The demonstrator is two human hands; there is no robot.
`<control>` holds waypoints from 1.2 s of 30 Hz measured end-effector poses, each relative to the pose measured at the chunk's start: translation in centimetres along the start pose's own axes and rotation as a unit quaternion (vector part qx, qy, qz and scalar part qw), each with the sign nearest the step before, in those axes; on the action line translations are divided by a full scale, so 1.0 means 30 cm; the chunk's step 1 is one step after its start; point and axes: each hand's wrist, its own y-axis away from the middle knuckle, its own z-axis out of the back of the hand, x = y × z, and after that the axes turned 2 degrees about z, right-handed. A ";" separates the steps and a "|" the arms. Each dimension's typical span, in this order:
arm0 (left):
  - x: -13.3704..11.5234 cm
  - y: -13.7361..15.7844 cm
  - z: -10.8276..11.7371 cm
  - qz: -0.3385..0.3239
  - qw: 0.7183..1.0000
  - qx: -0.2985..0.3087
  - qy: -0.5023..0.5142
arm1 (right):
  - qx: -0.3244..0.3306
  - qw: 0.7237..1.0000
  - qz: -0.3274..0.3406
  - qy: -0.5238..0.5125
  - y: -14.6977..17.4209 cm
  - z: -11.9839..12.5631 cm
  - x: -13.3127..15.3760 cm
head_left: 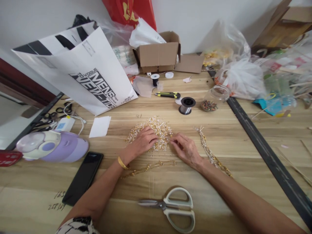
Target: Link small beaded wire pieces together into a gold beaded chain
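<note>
A loose pile of small gold and clear jewelry pieces lies on the wooden table. My left hand, a gold bangle at its wrist, rests on the pile with fingers bent together; whatever they hold is hidden. At the pile's right edge, my right hand has its thumb and fingers drawn together, and anything between them is too small to name. A gold chain lies in front of the pile. To the right of my right hand are gold and silver chains.
Scissors lie near the front, a black phone and a purple bottle at left. Behind the pile are a wire spool, a yellow-black cutter and a bead jar. A white paper bag stands back left.
</note>
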 end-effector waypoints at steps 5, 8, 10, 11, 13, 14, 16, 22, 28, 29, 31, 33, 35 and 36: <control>-0.017 -0.007 -0.003 0.009 1.000 -0.003 -0.016 | -0.001 1.000 0.001 -0.011 -0.003 0.002 0.005; -0.016 -0.010 -0.006 0.009 1.000 -0.001 -0.015 | -0.003 1.000 0.001 -0.010 -0.003 0.002 0.007; -0.016 -0.013 -0.007 0.013 1.000 0.000 -0.009 | -0.002 1.000 0.001 -0.007 -0.002 0.001 0.006; -0.017 -0.014 -0.007 0.016 1.000 0.000 -0.006 | -0.002 1.000 0.001 -0.004 -0.002 0.001 0.005; -0.021 -0.016 -0.007 0.023 1.000 -0.001 -0.004 | -0.002 1.000 0.001 0.001 -0.001 -0.001 0.004; -0.023 -0.018 -0.006 0.026 1.000 0.001 -0.004 | -0.002 1.000 0.001 0.004 0.000 -0.001 0.003; -0.029 -0.019 -0.005 0.027 1.000 0.005 -0.007 | -0.002 1.000 0.002 0.004 0.000 -0.002 0.002; -0.032 -0.019 -0.002 0.037 0.998 -0.044 0.031 | -0.003 1.000 0.004 -0.002 0.000 -0.001 0.005; -0.046 -0.011 0.019 0.122 0.962 -0.117 0.216 | -0.009 0.999 0.036 -0.010 0.008 0.006 0.015; -0.054 -0.009 0.022 0.141 0.951 -0.107 0.255 | -0.010 0.999 0.042 -0.011 0.009 0.007 0.017; -0.072 -0.005 0.024 0.175 0.922 -0.082 0.335 | -0.015 0.999 0.050 -0.014 0.010 0.007 0.023; -0.088 -0.002 0.023 0.205 0.891 -0.065 0.401 | -0.021 0.998 0.048 -0.027 0.009 0.005 0.034; -0.098 0.001 0.020 0.224 0.866 -0.049 0.444 | -0.027 0.998 0.041 -0.046 0.008 0.003 0.050; -0.101 0.002 0.017 0.230 0.857 -0.041 0.459 | -0.029 0.997 0.039 -0.056 0.008 0.001 0.057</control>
